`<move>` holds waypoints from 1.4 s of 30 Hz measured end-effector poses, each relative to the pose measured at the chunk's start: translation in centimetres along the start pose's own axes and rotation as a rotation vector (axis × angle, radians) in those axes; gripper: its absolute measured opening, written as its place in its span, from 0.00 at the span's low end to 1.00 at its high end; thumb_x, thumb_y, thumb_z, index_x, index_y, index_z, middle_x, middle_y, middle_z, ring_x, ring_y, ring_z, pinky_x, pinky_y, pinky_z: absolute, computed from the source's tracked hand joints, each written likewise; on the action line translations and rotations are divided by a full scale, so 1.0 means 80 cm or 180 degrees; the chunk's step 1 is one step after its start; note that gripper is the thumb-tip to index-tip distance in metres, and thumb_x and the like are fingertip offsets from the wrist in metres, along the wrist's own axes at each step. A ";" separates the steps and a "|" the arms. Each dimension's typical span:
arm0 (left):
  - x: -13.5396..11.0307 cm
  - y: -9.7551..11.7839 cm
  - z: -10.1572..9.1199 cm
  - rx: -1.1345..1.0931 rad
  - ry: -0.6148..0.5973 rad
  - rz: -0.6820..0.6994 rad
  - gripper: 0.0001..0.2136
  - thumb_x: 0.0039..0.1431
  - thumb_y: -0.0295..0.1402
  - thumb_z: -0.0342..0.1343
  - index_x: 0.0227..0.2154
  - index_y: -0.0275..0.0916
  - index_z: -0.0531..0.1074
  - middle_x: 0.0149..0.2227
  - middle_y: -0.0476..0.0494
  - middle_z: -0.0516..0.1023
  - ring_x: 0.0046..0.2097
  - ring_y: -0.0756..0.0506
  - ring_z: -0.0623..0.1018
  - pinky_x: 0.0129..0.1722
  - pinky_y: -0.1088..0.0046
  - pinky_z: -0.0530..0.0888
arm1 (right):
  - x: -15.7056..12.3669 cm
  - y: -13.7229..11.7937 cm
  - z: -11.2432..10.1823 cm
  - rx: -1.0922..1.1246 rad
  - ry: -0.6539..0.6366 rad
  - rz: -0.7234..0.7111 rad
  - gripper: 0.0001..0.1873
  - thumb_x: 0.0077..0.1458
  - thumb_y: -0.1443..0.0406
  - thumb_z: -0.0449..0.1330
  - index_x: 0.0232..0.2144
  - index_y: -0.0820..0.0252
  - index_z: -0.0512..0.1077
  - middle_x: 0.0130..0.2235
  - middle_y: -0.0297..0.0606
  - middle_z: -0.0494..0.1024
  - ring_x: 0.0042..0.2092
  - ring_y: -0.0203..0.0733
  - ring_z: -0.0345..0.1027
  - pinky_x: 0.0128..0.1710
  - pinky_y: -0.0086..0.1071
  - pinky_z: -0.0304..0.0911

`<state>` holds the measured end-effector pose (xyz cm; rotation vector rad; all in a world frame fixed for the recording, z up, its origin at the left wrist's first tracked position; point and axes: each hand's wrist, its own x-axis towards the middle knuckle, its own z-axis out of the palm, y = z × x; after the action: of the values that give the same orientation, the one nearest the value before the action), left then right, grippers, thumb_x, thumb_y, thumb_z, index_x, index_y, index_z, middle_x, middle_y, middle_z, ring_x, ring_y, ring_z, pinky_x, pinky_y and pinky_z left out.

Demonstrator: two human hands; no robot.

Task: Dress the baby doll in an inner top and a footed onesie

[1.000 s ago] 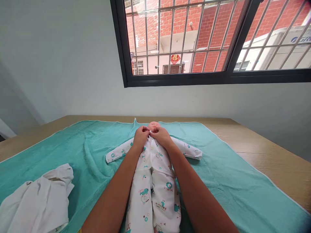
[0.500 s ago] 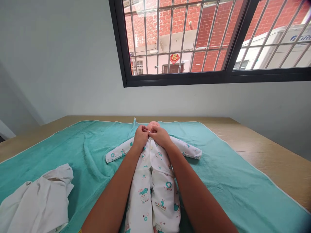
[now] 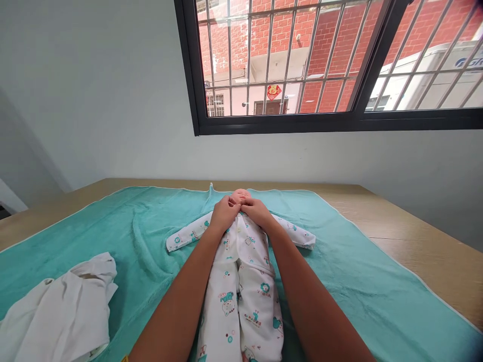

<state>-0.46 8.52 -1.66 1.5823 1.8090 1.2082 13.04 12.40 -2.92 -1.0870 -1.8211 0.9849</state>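
Note:
A baby doll [image 3: 241, 193] lies on its back on a turquoise towel [image 3: 339, 281], its head at the far end. It wears a white printed baby shirt [image 3: 247, 241], sleeves spread to both sides, and matching trousers [image 3: 256, 311]. My left hand [image 3: 225, 212] pinches the shirt's collar at the neck, just below the doll's chin. Close beside it, my right hand [image 3: 256, 211] pinches the other side of the collar. The fingertips nearly meet, and they cover the neckline.
A crumpled white cloth garment [image 3: 71, 311] lies on the towel at the near left. Under the towel is a wooden table [image 3: 407, 226], its far edge close to a grey wall [image 3: 113, 100]. A barred window [image 3: 279, 123] is above.
The view has shifted slightly. My fingers have moved a little at the collar, and both hands are still on it at the doll's neck.

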 end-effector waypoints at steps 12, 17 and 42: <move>0.001 0.000 0.006 0.0078 0.0129 0.0035 0.06 0.49 0.32 0.58 0.32 0.41 0.70 0.36 0.45 0.78 0.35 0.46 0.74 0.33 0.72 0.65 | 0.000 0.008 0.010 0.0250 0.0431 0.0156 0.14 0.44 0.64 0.54 0.28 0.57 0.80 0.36 0.32 0.80 0.41 0.41 0.69 0.41 0.31 0.61; 0.000 0.004 0.004 -0.1103 0.0169 -0.0474 0.10 0.42 0.26 0.61 0.30 0.38 0.68 0.26 0.50 0.74 0.24 0.52 0.69 0.26 0.75 0.63 | -0.001 0.001 0.014 0.0132 0.0536 -0.0181 0.13 0.45 0.65 0.54 0.29 0.56 0.78 0.34 0.32 0.78 0.38 0.39 0.68 0.41 0.31 0.61; 0.003 -0.007 0.005 -0.0730 0.0420 -0.0206 0.02 0.48 0.28 0.54 0.27 0.39 0.69 0.27 0.49 0.74 0.30 0.50 0.71 0.31 0.75 0.66 | -0.005 -0.003 0.012 -0.0111 0.0760 -0.0078 0.10 0.48 0.58 0.58 0.25 0.57 0.75 0.29 0.30 0.76 0.35 0.38 0.67 0.36 0.29 0.59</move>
<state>-0.50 8.91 -2.32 1.3350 1.7146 1.4614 12.25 11.70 -3.16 -1.1487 -1.6582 0.7756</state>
